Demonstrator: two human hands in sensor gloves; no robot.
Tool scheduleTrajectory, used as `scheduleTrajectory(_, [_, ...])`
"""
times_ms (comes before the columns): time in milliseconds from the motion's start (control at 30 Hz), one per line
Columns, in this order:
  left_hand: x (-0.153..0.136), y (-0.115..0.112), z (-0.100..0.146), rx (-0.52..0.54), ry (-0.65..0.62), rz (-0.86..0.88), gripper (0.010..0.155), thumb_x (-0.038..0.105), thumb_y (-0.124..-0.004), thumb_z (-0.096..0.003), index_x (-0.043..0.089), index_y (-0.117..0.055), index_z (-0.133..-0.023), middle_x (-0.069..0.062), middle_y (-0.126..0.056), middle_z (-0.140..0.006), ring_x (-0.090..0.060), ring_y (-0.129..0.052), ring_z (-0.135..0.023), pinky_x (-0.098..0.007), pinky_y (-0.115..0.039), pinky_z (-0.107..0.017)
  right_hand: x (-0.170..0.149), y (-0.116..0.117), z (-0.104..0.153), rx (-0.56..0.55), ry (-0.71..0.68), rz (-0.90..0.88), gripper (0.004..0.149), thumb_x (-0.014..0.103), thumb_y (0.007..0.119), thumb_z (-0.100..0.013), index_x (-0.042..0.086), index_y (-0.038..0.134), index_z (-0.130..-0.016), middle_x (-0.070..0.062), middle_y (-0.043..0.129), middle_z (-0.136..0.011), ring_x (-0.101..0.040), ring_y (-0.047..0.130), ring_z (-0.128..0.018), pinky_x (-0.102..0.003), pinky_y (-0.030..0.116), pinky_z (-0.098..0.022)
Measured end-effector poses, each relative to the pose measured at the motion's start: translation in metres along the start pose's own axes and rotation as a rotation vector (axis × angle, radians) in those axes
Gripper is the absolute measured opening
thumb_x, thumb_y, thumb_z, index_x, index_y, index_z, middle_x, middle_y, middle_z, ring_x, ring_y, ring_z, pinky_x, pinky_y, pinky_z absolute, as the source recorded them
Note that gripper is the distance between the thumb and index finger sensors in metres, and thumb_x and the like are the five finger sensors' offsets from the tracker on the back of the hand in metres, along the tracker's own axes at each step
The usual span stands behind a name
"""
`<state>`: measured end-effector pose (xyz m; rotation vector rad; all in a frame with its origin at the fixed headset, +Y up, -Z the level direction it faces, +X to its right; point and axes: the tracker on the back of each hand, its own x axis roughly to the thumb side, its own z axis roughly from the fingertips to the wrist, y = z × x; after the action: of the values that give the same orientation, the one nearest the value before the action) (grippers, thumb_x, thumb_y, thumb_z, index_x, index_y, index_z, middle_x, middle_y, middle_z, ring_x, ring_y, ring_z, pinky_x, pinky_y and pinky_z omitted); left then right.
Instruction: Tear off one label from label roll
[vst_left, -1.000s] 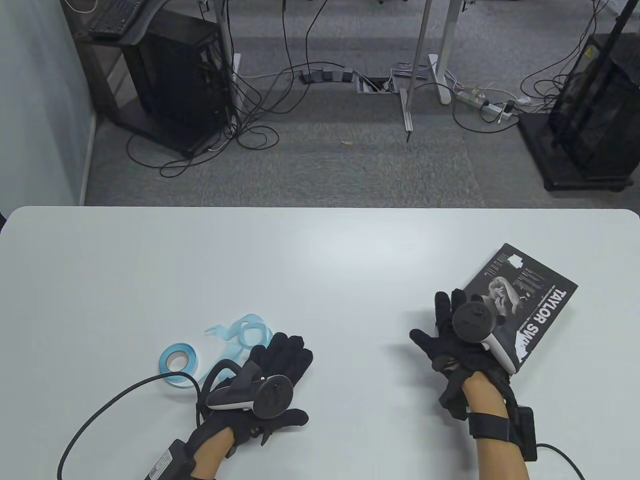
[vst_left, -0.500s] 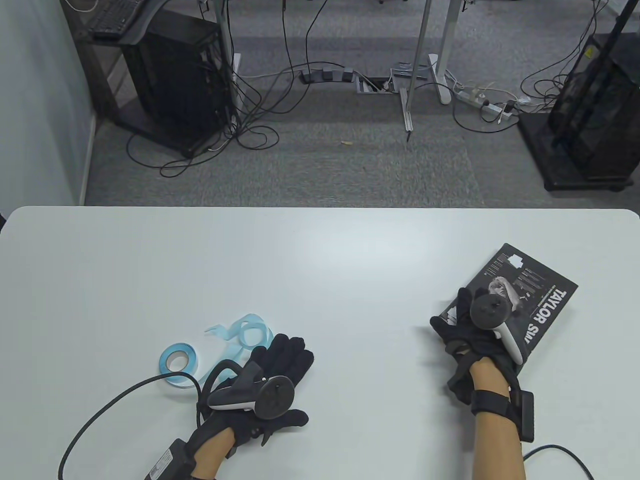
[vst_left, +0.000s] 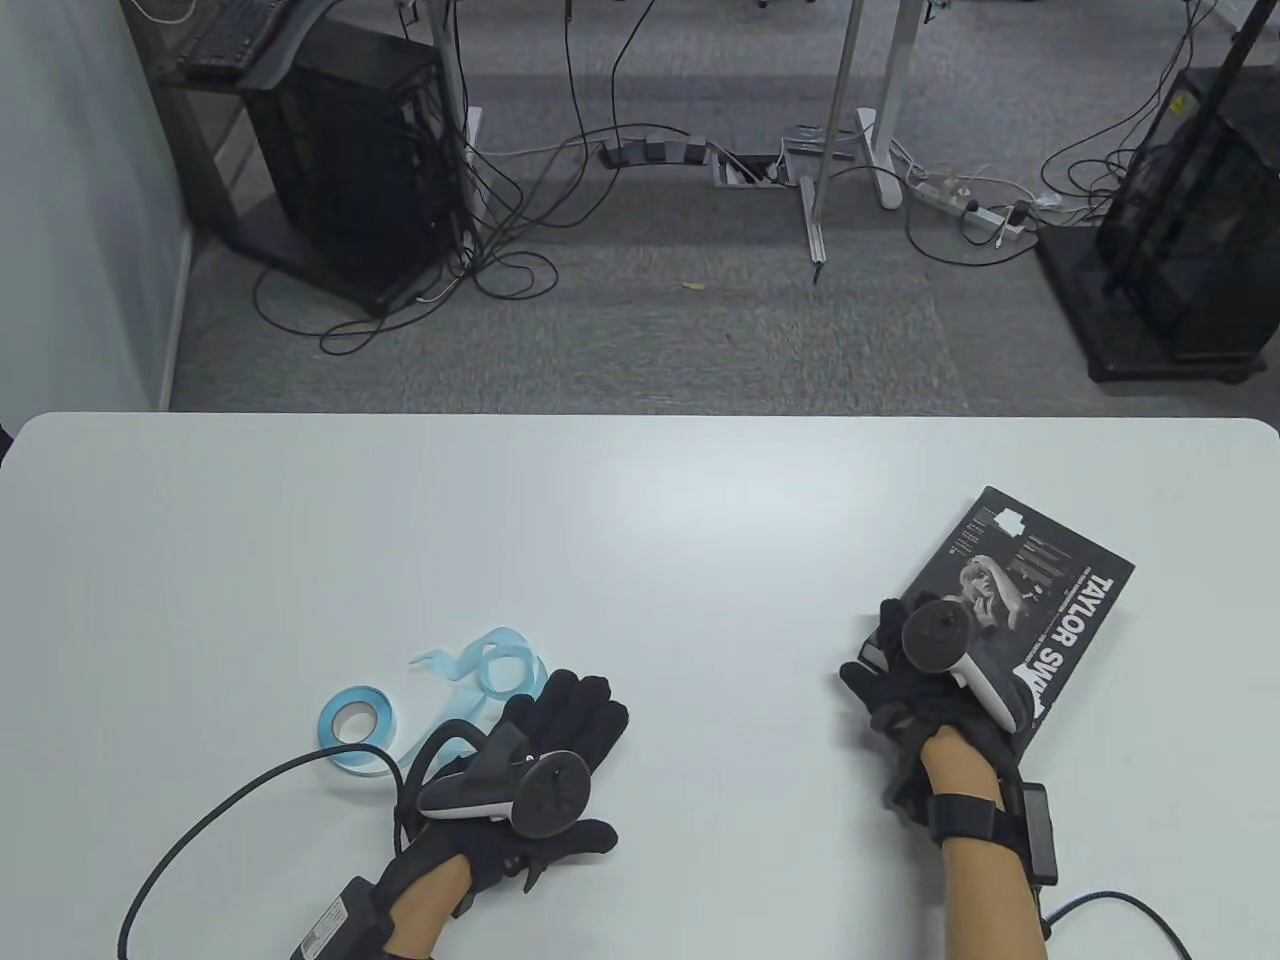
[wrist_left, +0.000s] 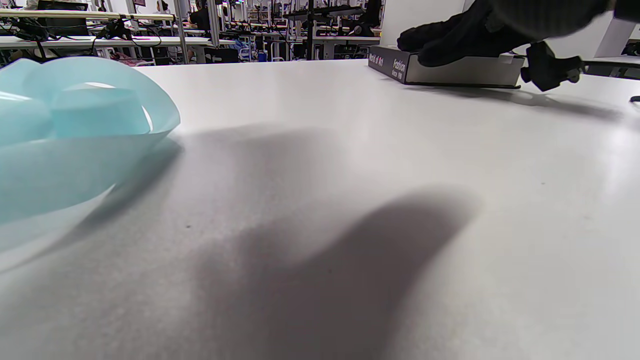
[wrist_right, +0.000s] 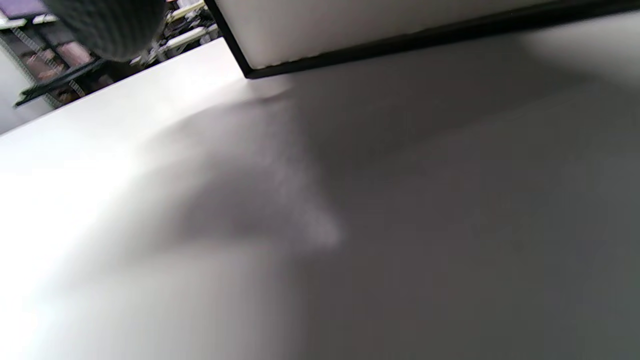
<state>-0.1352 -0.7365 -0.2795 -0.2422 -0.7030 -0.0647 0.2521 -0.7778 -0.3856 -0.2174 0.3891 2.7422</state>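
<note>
Resting flat on the white table (vst_left: 640, 520), the left hand (vst_left: 540, 760) lies with its gloved fingers stretched forward and close together, gripping nothing, its palm down over the near end of the loose pale-blue backing strip (vst_left: 480, 670) that curls away from the label roll (vst_left: 358, 722). The roll itself lies on its side just to the left of that hand, near the table's front left, with a black cable (vst_left: 230, 800) running past it to the wrist. In the left wrist view the curled strip (wrist_left: 75, 130) fills the left side, lying on the table surface (wrist_left: 320, 200). Well apart on the right, the right hand (vst_left: 925, 675) holds the near left corner of a dark book (vst_left: 1040, 600), fingers over its cover and thumb at its edge; how tightly it grips cannot be told. The right wrist view shows the book's page edge (wrist_right: 380, 30) from below, raised off the table at that corner, and one gloved fingertip (wrist_right: 107, 25) at the top left.
</note>
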Motion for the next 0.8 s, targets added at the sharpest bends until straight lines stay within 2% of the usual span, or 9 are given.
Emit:
scheduleTrajectory(433, [-0.001,0.0,0.001,-0.002,0.009,0.002,0.101,0.075,-0.06,-0.0447,0.021,0.0,-0.106,-0.013,-0.002,-0.117,-0.04,-0.01,-0.108,-0.061,-0.033,-0.073,0.054,0.037,0.059,0.149,-0.304,0.092,0.082,0.064,0.072,-0.041,0.038,0.026,-0.103,-0.003,0.005,-0.11,-0.035,0.001,-0.103,-0.067,0.003,-0.065])
scheduleTrajectory(800, [-0.003,0.001,0.004,0.01,0.015,0.008,0.101,0.075,-0.06,-0.0447,0.021,0.0,-0.106,-0.013,-0.003,-0.117,-0.041,-0.012,-0.109,-0.06,-0.033,-0.073,0.098,0.068,0.106,0.221,-0.467,0.19,0.084,0.066,0.072,-0.041,0.038,0.022,-0.103,-0.003,0.003,-0.109,-0.036,0.0,-0.102,-0.068,0.006,-0.064])
